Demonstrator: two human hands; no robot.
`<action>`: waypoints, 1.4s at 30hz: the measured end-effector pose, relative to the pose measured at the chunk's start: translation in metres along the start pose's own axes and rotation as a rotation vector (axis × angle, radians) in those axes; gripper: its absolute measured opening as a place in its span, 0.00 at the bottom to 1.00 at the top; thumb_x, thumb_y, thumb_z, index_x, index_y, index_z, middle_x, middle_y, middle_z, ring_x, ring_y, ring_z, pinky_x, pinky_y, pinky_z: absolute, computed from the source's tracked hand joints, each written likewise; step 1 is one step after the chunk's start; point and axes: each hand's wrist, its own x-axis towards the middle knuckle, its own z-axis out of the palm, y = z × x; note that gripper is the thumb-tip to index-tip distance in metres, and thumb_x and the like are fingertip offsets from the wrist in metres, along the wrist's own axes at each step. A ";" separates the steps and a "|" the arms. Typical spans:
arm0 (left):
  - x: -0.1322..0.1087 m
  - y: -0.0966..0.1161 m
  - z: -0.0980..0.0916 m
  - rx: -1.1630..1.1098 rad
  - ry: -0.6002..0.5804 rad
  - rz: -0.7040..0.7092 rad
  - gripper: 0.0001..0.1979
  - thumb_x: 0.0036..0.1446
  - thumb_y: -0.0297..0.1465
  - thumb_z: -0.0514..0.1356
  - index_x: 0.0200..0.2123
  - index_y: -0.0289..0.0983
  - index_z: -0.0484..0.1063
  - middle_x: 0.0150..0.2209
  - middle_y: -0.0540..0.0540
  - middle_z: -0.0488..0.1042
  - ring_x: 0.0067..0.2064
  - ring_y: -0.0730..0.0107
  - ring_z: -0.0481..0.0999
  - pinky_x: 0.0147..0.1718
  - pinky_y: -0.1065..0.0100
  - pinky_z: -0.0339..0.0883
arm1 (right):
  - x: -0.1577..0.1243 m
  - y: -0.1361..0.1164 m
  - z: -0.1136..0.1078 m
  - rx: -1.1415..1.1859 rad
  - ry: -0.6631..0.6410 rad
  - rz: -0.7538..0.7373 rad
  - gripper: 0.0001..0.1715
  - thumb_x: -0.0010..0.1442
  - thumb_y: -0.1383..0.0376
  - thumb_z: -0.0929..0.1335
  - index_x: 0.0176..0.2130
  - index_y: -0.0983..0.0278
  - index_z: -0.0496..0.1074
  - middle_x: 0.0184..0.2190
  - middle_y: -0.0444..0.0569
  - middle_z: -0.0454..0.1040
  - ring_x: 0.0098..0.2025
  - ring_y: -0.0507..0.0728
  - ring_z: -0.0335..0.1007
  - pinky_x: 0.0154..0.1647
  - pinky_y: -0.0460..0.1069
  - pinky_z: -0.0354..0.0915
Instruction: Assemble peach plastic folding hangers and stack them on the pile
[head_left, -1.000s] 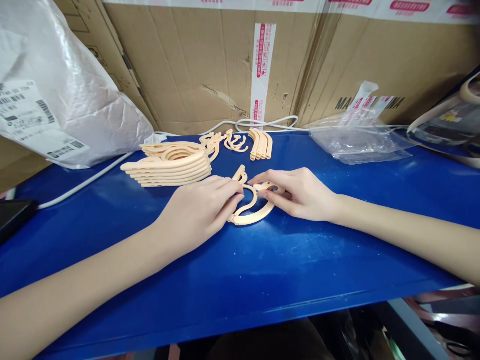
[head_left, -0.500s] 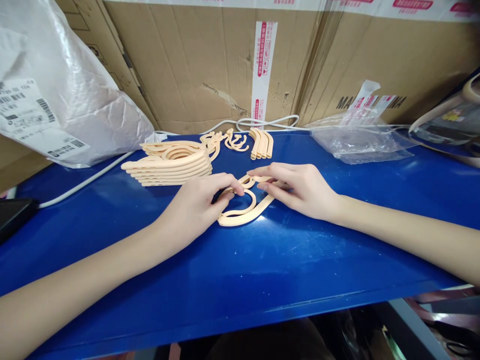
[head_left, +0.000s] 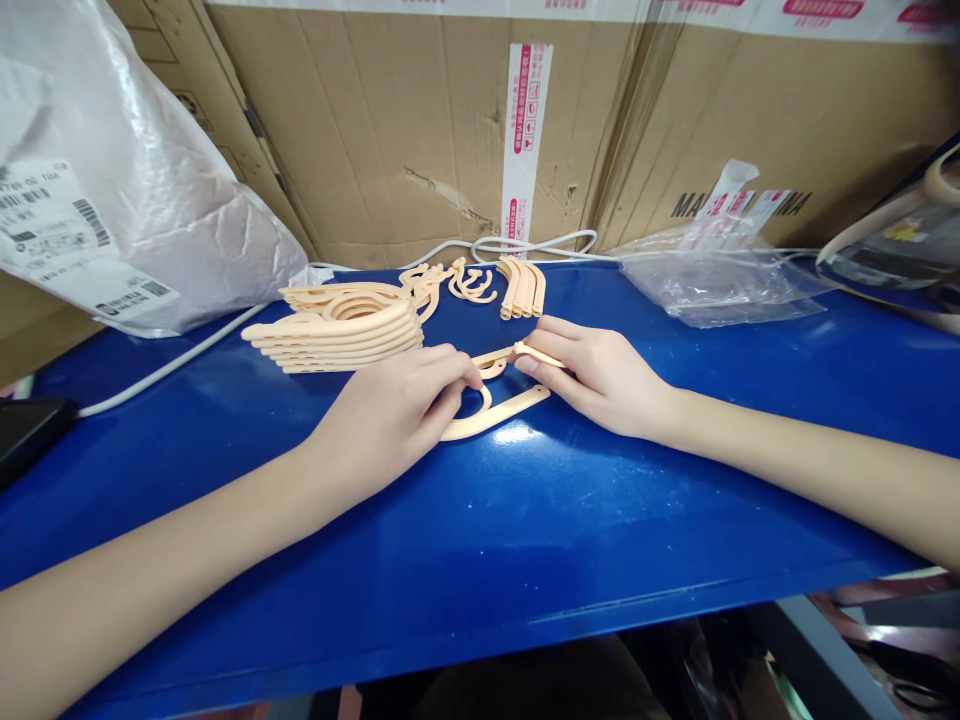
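My left hand (head_left: 401, 405) is closed in a pinch on a cream plastic hanger piece (head_left: 510, 408), at its rounded inner loop. This piece lies on the blue table, with one long arm reaching right to a tip with a small hole. My right hand (head_left: 604, 375) pinches a thin cream plastic strip (head_left: 544, 355) between thumb and fingers, its knobbed end pointing left. The strip is held just above the hanger piece's far edge; whether they touch I cannot tell. Behind my left hand stands a stack of cream hanger pieces (head_left: 337, 340).
Loose cream hooks (head_left: 472, 285) and several curved tubes (head_left: 523, 288) lie at the back. A clear plastic bag (head_left: 727, 285) and a clear container (head_left: 900, 245) are on the right. A white parcel bag (head_left: 150, 200), a cable (head_left: 172, 360) and cardboard boxes (head_left: 420, 130) border the blue table (head_left: 480, 560).
My right hand has drawn the thin strip up and away from the hanger piece, whose right tip now shows free. My left hand has shifted slightly left, still on the piece.
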 end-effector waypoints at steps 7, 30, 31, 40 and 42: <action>0.000 0.010 -0.002 0.066 0.048 0.208 0.12 0.68 0.31 0.50 0.40 0.34 0.72 0.41 0.44 0.75 0.44 0.62 0.72 0.44 0.61 0.64 | 0.001 0.000 0.001 0.006 -0.061 0.037 0.23 0.71 0.53 0.55 0.33 0.63 0.63 0.30 0.45 0.66 0.30 0.51 0.62 0.32 0.47 0.53; -0.004 0.010 0.003 0.036 -0.044 0.174 0.16 0.68 0.36 0.52 0.52 0.39 0.73 0.58 0.42 0.68 0.57 0.59 0.69 0.56 0.57 0.65 | 0.002 -0.002 -0.001 -0.012 -0.094 0.030 0.24 0.71 0.53 0.55 0.35 0.65 0.68 0.32 0.45 0.69 0.32 0.52 0.66 0.34 0.47 0.55; -0.004 0.011 0.003 0.042 -0.062 0.173 0.16 0.68 0.36 0.52 0.52 0.39 0.73 0.59 0.42 0.67 0.59 0.59 0.68 0.57 0.56 0.64 | 0.002 -0.002 -0.001 -0.014 -0.093 0.028 0.24 0.71 0.53 0.55 0.35 0.65 0.68 0.31 0.45 0.69 0.32 0.52 0.66 0.33 0.47 0.55; -0.003 0.011 0.004 0.110 -0.174 0.191 0.19 0.70 0.37 0.46 0.58 0.37 0.67 0.61 0.40 0.67 0.64 0.56 0.61 0.61 0.47 0.57 | 0.001 0.000 0.000 -0.013 -0.071 -0.001 0.24 0.71 0.53 0.55 0.34 0.65 0.67 0.30 0.45 0.69 0.31 0.51 0.65 0.33 0.46 0.55; -0.002 0.008 0.004 0.095 -0.180 0.207 0.19 0.70 0.37 0.47 0.57 0.36 0.67 0.60 0.40 0.67 0.63 0.56 0.62 0.61 0.50 0.58 | 0.001 0.000 0.001 -0.009 -0.073 0.001 0.25 0.71 0.53 0.55 0.34 0.65 0.67 0.30 0.46 0.69 0.31 0.51 0.65 0.33 0.47 0.55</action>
